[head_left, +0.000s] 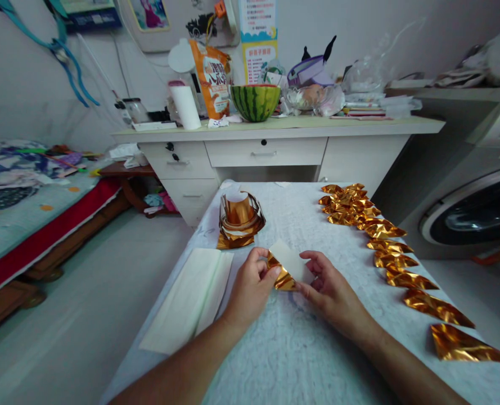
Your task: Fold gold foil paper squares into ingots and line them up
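Between my two hands is a sheet of gold foil paper (284, 279), its near edge folded up over a pale inner face that points away from me. My left hand (255, 284) pinches the folded gold part at its left end. My right hand (329, 289) has thumb and fingers on the right corner of the sheet. A curled stack of gold foil strips (240, 218) stands just beyond my left hand. Left of that hand lies a pile of whitish paper sheets (186, 295). Folded gold foil pieces (393, 260) form a long row along the table's right side.
The table (292, 360) has a pale quilted cover. Behind it stands a white desk (270, 151) with a cut watermelon (256, 101) and an orange pouch (212, 79). A washing machine (473, 185) is at the right, a bed (43, 225) at the left.
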Tool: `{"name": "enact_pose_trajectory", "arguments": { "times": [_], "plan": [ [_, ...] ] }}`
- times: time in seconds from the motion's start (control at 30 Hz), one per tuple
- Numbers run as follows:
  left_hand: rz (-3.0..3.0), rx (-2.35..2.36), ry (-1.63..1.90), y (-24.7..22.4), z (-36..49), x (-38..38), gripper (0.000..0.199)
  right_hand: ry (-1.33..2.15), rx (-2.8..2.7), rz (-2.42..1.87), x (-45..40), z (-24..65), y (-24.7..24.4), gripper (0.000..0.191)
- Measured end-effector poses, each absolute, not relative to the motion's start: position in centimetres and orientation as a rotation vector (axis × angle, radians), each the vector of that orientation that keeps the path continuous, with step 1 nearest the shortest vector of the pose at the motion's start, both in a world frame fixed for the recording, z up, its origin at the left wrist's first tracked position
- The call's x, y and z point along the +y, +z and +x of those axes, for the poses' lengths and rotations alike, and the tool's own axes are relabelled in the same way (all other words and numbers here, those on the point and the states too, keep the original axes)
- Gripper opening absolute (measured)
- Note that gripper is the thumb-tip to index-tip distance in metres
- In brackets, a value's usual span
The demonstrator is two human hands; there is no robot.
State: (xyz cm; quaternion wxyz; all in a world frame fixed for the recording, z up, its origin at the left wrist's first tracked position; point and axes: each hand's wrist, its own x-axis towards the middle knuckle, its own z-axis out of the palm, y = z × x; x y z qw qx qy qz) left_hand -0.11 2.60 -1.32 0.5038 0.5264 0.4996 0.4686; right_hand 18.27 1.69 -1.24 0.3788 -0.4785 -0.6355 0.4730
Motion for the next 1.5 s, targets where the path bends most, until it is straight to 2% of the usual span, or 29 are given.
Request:
{"name": "enact_pose_trajectory", "arguments": {
  "times": [0.13,0.3,0.47,0.63,0.97,1.1,1.27,1.4,1.5],
  "plan": [
    [1.310,1.167,1.072,-1.4,-0.4,2.8,0.016,0.857,-1.936,-1.263,1.3,18.8,-0.7,0.056],
    [1.272,1.212,0.998,-1.4,-0.4,3.1,0.023,0.633,-2.161,-1.092,1.3,19.2,-0.7,0.069],
    [1.320,1.251,0.969,-1.7,-0.7,3.3,0.024,0.424,-2.243,-1.093,1.6,18.9,-1.0,0.060],
    [1.696,1.301,0.956,-1.3,-0.9,3.3,0.023,0.418,-2.391,-1.067,1.4,18.6,0.2,0.046],
    [2.170,1.544,0.772,-1.9,-0.2,3.5,0.016,0.615,-2.567,-0.982,1.0,17.8,0.4,0.033],
    [2.171,1.525,0.712,-1.5,-0.4,3.4,0.015,0.634,-2.576,-0.994,1.0,17.9,0.1,0.023],
    [2.089,1.342,0.648,-0.6,-1.4,3.3,0.026,0.640,-2.571,-0.974,0.9,17.9,0.1,0.017],
    [1.959,1.231,0.559,-0.1,-2.4,3.1,0.035,0.668,-2.535,-0.988,0.9,17.8,0.3,0.017],
    [1.900,1.163,0.492,0.2,-2.9,2.9,0.029,0.693,-2.508,-1.000,0.8,17.7,0.2,0.019]
  ]
}}
